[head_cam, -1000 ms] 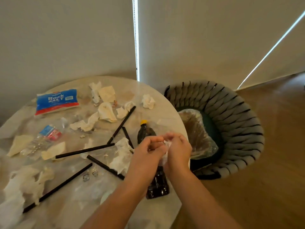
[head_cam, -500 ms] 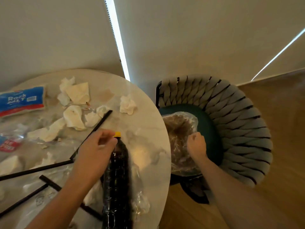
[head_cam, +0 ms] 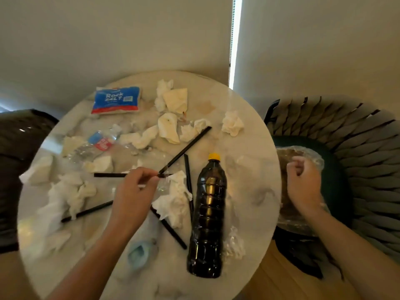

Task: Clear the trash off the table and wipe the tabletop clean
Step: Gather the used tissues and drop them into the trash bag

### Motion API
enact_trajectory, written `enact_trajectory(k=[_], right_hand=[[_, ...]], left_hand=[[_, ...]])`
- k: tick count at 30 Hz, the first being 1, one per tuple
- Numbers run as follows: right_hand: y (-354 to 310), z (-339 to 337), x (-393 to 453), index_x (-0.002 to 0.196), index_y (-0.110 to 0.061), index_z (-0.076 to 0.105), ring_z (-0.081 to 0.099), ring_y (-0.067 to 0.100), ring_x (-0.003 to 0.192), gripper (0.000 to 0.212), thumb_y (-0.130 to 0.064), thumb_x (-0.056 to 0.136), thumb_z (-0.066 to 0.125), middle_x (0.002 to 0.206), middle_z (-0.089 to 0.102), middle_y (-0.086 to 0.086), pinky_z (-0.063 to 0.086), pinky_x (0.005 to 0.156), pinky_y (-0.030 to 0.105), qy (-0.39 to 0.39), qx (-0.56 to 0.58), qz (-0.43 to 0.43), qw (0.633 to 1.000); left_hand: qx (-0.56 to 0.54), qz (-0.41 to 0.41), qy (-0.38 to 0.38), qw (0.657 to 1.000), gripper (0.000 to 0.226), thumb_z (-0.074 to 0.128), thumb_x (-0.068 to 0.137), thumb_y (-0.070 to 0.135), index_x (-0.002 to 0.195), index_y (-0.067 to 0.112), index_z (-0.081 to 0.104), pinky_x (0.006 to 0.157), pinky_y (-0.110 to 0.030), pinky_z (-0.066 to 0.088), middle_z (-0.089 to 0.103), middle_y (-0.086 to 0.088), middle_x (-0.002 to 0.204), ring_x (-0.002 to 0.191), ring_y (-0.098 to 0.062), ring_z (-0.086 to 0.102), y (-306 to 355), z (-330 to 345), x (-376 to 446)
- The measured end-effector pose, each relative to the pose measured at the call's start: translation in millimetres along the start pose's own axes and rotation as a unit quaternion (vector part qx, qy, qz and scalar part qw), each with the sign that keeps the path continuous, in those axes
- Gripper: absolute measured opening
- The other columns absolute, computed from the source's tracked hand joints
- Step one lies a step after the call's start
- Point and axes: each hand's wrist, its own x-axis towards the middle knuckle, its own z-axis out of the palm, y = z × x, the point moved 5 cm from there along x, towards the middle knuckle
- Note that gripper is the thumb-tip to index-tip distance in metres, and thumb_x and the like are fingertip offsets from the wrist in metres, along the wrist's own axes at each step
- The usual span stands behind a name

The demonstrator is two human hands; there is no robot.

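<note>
I pinched a black straw (head_cam: 184, 149) with my left hand (head_cam: 132, 191); my right hand (head_cam: 303, 180) gripped the trash bag (head_cam: 283, 221) beside the table (head_cam: 249, 126). Tissues (head_cam: 173, 200), bottle (head_cam: 206, 215) remained; wiping not begun.

Dim, soft blur, wide-angle edge distortion

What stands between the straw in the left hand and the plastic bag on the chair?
The dark bottle lies on the table between the straw pinched by the left hand and the plastic bag; lifting the straw over it should clear it.
</note>
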Motion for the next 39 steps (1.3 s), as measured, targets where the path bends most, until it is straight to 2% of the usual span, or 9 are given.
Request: enact_trajectory(k=[4,8,10,13,18,22,25,29,39], right_hand=[[-89.1,20.3,-50.4,0.112,-0.018,0.058,0.056,0.010,0.097,0.020,-0.021,0.093,0.057,0.107,0.059,-0.004,0.047,0.084,0.028,-0.029,0.058,-0.097,0.993],[-161.6,59.4,-124.3,0.109,-0.020,0.058,0.053,0.008,0.094,0.021,-0.019,0.088,0.063,0.103,0.057,-0.005,0.043,0.081,0.019,-0.143,0.057,-0.221,0.963],[-182.8,91.7,-161.7,0.110,-0.021,0.058,0.051,0.009,0.097,0.024,-0.022,0.087,0.063,0.103,0.055,-0.007,0.043,0.083,0.022,-0.245,-0.004,-0.259,0.934],[-191.6,137.9,-202.0,0.116,-0.024,0.057,0.050,0.014,0.107,0.030,-0.027,0.086,0.059,0.114,0.055,-0.006,0.044,0.092,0.034,-0.325,-0.134,-0.316,0.881],[-181.9,159.0,-213.7,0.120,-0.026,0.055,0.051,0.019,0.111,0.037,-0.027,0.083,0.058,0.121,0.054,-0.005,0.046,0.092,0.037,-0.295,-0.220,-0.293,0.883],[-163.7,170.0,-210.3,0.130,-0.028,0.047,0.049,0.023,0.115,0.052,-0.031,0.081,0.064,0.127,0.047,-0.001,0.047,0.092,0.038,-0.284,-0.315,-0.254,0.869],[-156.2,178.6,-206.4,0.133,-0.028,0.046,0.052,0.026,0.115,0.050,-0.031,0.086,0.061,0.127,0.049,0.001,0.048,0.090,0.039,-0.297,-0.346,-0.234,0.859],[-158.3,181.5,-208.2,0.120,-0.026,0.054,0.059,0.022,0.102,0.029,-0.022,0.091,0.054,0.117,0.056,0.000,0.050,0.085,0.039,-0.284,-0.355,-0.242,0.857],[-195.1,156.8,-225.7,0.101,-0.025,0.062,0.056,0.011,0.083,0.017,-0.033,0.087,0.062,0.092,0.061,-0.007,0.047,0.073,0.030,-0.214,-0.230,-0.217,0.924]], left_hand=[[0.028,-0.019,-0.014,0.999,0.006,0.061,0.090,0.020,0.087,0.022,0.066,0.064,-0.016,0.040,0.065,0.011,0.083,0.079,0.000,0.059,-38.7,-23.3,-6.3],[0.079,-0.029,-0.065,0.994,0.011,0.062,0.087,0.020,0.078,0.025,0.064,0.064,-0.026,0.047,0.065,0.007,0.078,0.075,-0.011,0.062,-80.4,-44.1,-12.4],[0.151,-0.035,-0.098,0.983,0.002,0.062,0.087,0.028,0.087,0.029,0.064,0.076,-0.032,0.052,0.061,0.008,0.090,0.086,-0.013,0.061,-103.1,-52.4,-14.2],[0.239,0.007,-0.179,0.954,0.036,0.065,0.085,0.037,0.120,0.033,0.059,0.092,-0.031,0.047,0.050,0.006,0.118,0.113,-0.015,0.052,-123.5,-51.8,-20.2],[0.314,0.154,-0.243,0.905,0.065,0.066,0.083,0.045,0.141,0.037,0.038,0.101,-0.032,0.042,0.038,0.006,0.139,0.127,-0.016,0.039,-121.7,-31.9,-21.9],[0.260,0.185,-0.210,0.924,0.059,0.061,0.087,0.043,0.140,0.034,0.039,0.099,-0.031,0.043,0.038,0.007,0.138,0.126,-0.015,0.038,-133.5,-39.1,-19.9],[0.225,0.185,-0.168,0.942,0.052,0.060,0.089,0.040,0.137,0.033,0.044,0.096,-0.027,0.044,0.040,0.010,0.134,0.124,-0.012,0.038,-147.1,-57.5,-21.3],[0.233,0.186,-0.139,0.944,0.046,0.059,0.089,0.039,0.134,0.030,0.049,0.096,-0.024,0.040,0.044,0.010,0.131,0.122,-0.011,0.042,-173.0,-79.1,-19.4],[0.178,0.152,-0.053,0.971,0.032,0.058,0.090,0.034,0.122,0.029,0.059,0.088,-0.026,0.046,0.051,0.011,0.117,0.112,-0.010,0.047,-196.9,-139.8,-12.2]])
